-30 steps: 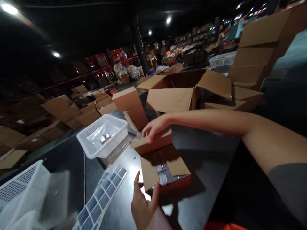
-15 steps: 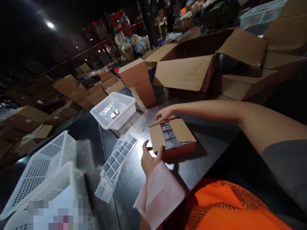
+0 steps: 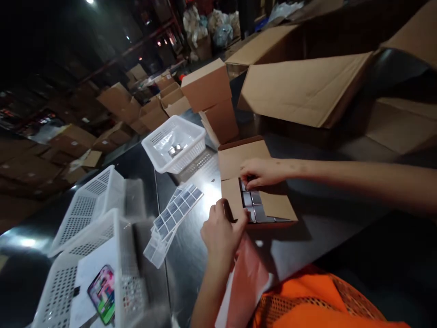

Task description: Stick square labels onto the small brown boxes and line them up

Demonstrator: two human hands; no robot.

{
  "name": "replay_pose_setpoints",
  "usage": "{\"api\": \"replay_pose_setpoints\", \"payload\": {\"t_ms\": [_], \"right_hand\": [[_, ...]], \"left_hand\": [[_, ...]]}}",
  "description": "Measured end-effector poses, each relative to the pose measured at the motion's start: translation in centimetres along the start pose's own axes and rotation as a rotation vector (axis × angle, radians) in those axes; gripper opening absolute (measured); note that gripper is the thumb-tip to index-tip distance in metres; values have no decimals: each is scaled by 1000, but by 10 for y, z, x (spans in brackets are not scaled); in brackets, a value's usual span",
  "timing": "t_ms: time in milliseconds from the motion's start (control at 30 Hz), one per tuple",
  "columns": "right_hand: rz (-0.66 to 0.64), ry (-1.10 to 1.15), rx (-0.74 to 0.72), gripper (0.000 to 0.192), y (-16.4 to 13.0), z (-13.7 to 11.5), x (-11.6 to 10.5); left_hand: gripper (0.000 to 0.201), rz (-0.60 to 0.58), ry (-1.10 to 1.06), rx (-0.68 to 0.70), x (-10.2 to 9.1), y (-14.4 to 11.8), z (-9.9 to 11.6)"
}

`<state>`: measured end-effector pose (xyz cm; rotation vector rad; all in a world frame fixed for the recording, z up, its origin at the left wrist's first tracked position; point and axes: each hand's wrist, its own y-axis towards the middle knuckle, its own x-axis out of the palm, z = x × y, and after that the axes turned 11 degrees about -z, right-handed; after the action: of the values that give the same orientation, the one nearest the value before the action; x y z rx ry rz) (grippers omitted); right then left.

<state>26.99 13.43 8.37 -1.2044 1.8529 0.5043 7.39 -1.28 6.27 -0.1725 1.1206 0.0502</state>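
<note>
A small cardboard box (image 3: 290, 212) with raised flaps sits on the dark metal table. Grey square-topped pieces (image 3: 251, 199) fill it in rows, split by thin dividers. My left hand (image 3: 221, 228) grips the box's near left side, thumb over the edge. My right hand (image 3: 257, 173) reaches in from the right, its fingers curled down at the far end of the rows; whatever lies under the fingertips is hidden. A pinkish-red sheet or cloth (image 3: 249, 278) hangs beside my left wrist.
Left of the box lie clear label-like sheets with grey squares (image 3: 177, 212). Behind them stands a white basket (image 3: 187, 159) with a plastic bag inside. More white baskets (image 3: 87, 196) are at left, one holding a phone (image 3: 102, 291). Large cartons (image 3: 303, 91) stand behind.
The far flap now stands up. My right hand has moved from the box's far side onto its contents. My left hand has closed on the near left side. The camera view has shifted.
</note>
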Motion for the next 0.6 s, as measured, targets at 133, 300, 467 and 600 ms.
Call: {"api": "replay_pose_setpoints", "payload": {"t_ms": [133, 300, 467, 600], "right_hand": [[186, 89, 15, 19, 21, -15, -23], [466, 139, 85, 32, 48, -37, -47], [429, -33, -47, 30, 8, -26, -19], [54, -195, -192, 30, -41, -11, 19]], "left_hand": [[39, 28, -203, -5, -3, 0, -8], [46, 16, -482, 14, -15, 10, -35], [40, 186, -506, -53, -10, 22, -68], [35, 150, -325, 212, -3, 28, -83]]}}
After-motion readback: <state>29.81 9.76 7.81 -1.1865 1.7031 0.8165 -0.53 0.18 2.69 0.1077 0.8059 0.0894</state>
